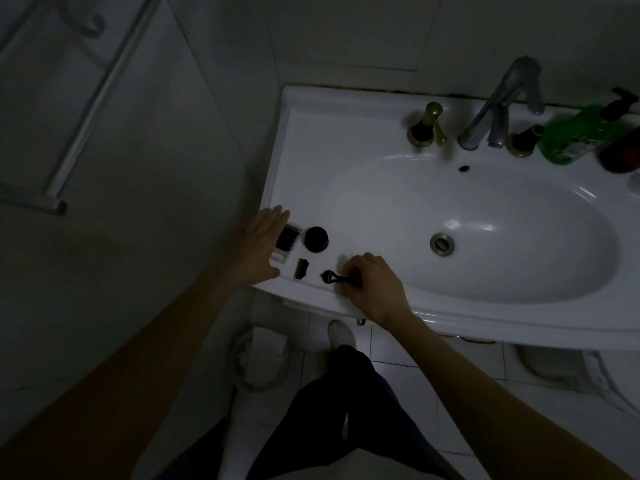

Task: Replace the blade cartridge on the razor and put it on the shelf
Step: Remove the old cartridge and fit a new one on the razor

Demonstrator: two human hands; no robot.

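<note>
The dark razor handle (337,278) lies on the front left rim of the white sink (346,188), its bare head end pointing left. My right hand (372,284) is closed around the handle's grip. A loose blade cartridge (301,268) rests on the rim just left of the razor head. A clear cartridge case (286,241) with dark cartridges inside sits at the sink's left edge. My left hand (260,244) hovers flat with fingers spread beside and partly over that case, holding nothing.
A black round cap (316,239) stands next to the case. A faucet (498,102), two brass knobs, a green bottle (575,135) and a dark bottle line the back of the sink. A metal towel rail (86,109) is on the left wall.
</note>
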